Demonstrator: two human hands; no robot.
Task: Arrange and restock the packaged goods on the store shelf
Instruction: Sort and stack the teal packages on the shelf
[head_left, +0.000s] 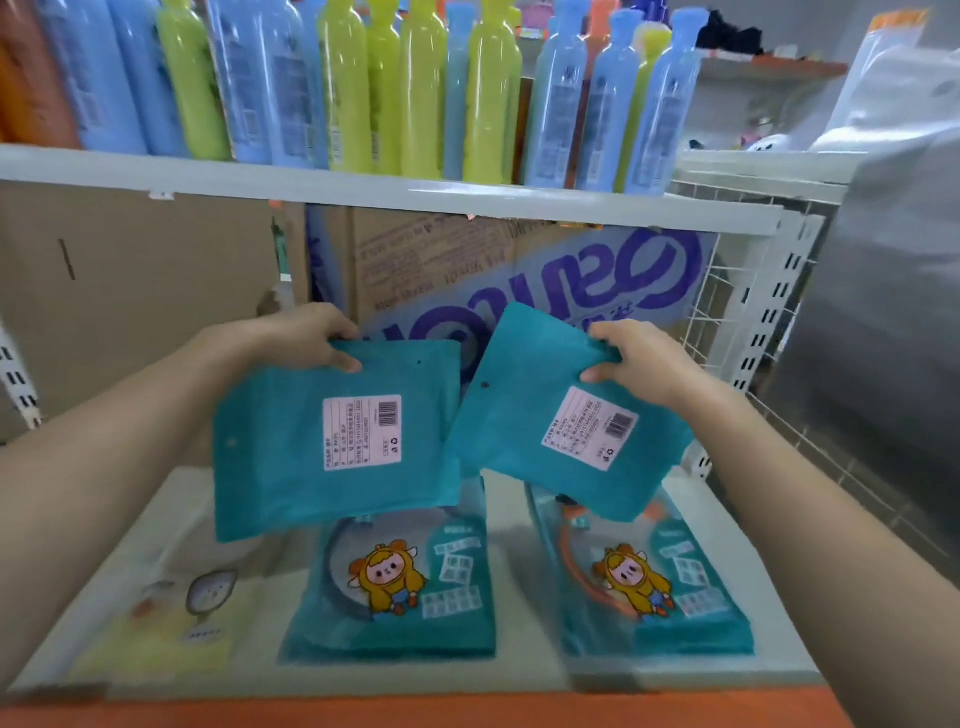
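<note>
Beyond the orange shelf lip (467, 711), the left grip (306, 338) and right grip (644, 364) are pinching the left pouch (291, 467) and right pouch (524, 415) by their tops, probably aligning them over the matching stacks (395, 597).

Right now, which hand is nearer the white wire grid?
Right. The right hand, gripping a teal pack, is just left of the wire grid; the left hand, gripping another, is farther left.

pack labels (362, 433): barcode, print too small | box lettering (597, 280): inverted, unreadable
</note>
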